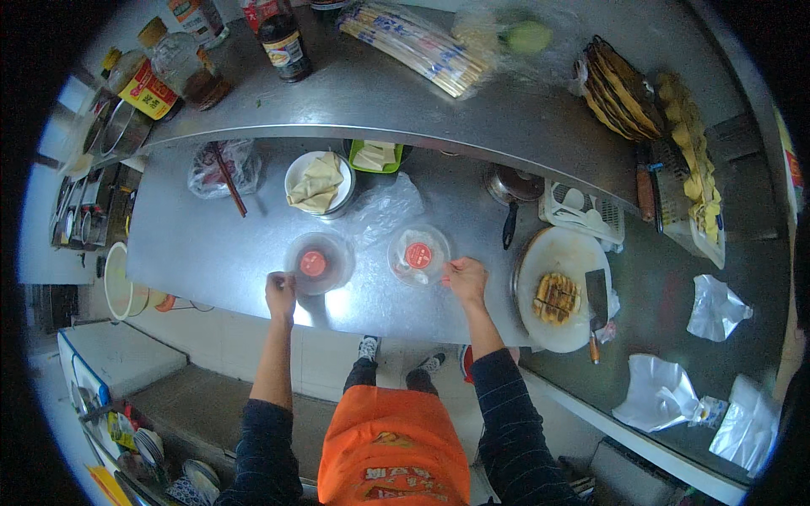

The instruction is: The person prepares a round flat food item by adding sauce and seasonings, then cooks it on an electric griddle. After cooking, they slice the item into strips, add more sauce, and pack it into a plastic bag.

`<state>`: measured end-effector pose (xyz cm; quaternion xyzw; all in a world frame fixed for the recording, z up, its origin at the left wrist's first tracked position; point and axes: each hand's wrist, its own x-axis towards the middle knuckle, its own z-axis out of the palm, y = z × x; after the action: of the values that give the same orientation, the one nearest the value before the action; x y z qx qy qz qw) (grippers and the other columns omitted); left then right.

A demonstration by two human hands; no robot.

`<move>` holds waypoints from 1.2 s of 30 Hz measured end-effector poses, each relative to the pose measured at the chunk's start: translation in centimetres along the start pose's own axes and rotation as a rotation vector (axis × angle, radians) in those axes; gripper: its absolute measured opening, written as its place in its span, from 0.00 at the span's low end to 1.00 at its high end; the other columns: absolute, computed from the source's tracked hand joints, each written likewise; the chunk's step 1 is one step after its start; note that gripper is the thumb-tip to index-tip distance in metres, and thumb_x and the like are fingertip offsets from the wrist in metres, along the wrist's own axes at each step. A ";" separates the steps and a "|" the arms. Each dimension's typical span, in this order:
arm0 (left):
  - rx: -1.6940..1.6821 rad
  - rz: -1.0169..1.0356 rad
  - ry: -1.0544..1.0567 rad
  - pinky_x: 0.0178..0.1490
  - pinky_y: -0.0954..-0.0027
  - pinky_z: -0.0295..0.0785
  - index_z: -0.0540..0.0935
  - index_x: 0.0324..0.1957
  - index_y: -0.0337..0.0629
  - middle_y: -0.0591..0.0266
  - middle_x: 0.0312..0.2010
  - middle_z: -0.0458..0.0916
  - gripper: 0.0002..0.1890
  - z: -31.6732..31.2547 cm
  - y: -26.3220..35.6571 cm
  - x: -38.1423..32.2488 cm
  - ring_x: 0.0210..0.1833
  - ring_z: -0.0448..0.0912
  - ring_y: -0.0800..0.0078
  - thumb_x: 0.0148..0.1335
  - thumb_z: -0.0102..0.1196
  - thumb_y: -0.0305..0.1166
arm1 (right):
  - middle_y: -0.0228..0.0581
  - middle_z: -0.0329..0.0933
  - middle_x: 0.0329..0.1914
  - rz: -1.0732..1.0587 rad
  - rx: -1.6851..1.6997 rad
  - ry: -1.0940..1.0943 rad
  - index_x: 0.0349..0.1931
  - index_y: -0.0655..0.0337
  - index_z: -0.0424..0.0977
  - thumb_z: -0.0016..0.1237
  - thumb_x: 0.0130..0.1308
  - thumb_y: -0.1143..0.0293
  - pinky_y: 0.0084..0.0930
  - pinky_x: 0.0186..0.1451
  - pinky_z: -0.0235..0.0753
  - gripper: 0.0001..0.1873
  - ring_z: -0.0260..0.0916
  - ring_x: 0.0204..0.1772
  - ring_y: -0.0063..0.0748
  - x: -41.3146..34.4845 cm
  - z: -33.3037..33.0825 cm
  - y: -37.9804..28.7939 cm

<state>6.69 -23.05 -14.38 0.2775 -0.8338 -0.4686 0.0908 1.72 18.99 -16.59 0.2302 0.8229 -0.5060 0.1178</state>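
Note:
Two round, clear plastic containers with red labels stand on the steel table: the left container (333, 280) and the right container (405, 272). At the left container's lower left edge is my left hand (280, 294), fingers bent; whether it grips the rim cannot be told. My right hand (467, 279) is at the right container's right edge, its fingertips near something small and red. Behind them are a white bowl (292, 176) of folded pale sheets, a green dish (400, 166) of pale slices and a crumpled plastic bag (395, 203).
On the right, a cleaver (597, 297) lies on a round cutting board (550, 338) beside cut browned food (557, 298). A lidded pan (514, 186) stands behind. Above runs a steel shelf (354, 107) with bottles and packed chopsticks (417, 47). Chopsticks (229, 180) lie on a bag at back left.

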 end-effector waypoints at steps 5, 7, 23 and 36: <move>0.189 0.637 -0.269 0.68 0.44 0.63 0.79 0.54 0.41 0.37 0.61 0.71 0.27 6.0 10.3 -5.4 0.66 0.67 0.36 0.52 0.70 0.38 | 0.43 0.83 0.25 -0.069 -0.125 0.016 0.30 0.74 0.81 0.61 0.64 0.72 0.24 0.29 0.82 0.11 0.81 0.25 0.27 -1.4 -1.1 -2.4; 0.284 0.835 -0.540 0.72 0.43 0.59 0.77 0.62 0.49 0.37 0.72 0.61 0.36 10.4 14.4 -7.8 0.73 0.60 0.36 0.51 0.71 0.47 | 0.43 0.83 0.25 -0.060 -0.124 0.002 0.30 0.74 0.81 0.60 0.64 0.71 0.24 0.29 0.81 0.11 0.81 0.25 0.27 -1.8 -1.5 -3.4; 0.970 0.902 -0.798 0.68 0.32 0.64 0.67 0.69 0.34 0.22 0.69 0.60 0.40 17.9 16.6 -10.2 0.70 0.60 0.22 0.62 0.59 0.51 | 0.49 0.84 0.28 -0.009 -0.122 -0.060 0.34 0.71 0.79 0.62 0.60 0.64 0.31 0.37 0.83 0.15 0.85 0.31 0.36 -1.1 -1.2 0.7; 0.985 0.915 -0.804 0.66 0.39 0.69 0.62 0.69 0.22 0.09 0.62 0.62 0.40 18.8 17.4 -12.8 0.64 0.69 0.22 0.69 0.48 0.50 | 0.46 0.82 0.25 0.034 -0.008 -0.035 0.36 0.75 0.78 0.54 0.64 0.72 0.27 0.32 0.85 0.11 0.82 0.26 0.33 -1.5 -2.1 0.6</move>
<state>3.01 4.77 -8.76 -0.2764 -0.9459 -0.0253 -0.1678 3.35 20.73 -15.44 0.2349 0.8187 -0.5045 0.1419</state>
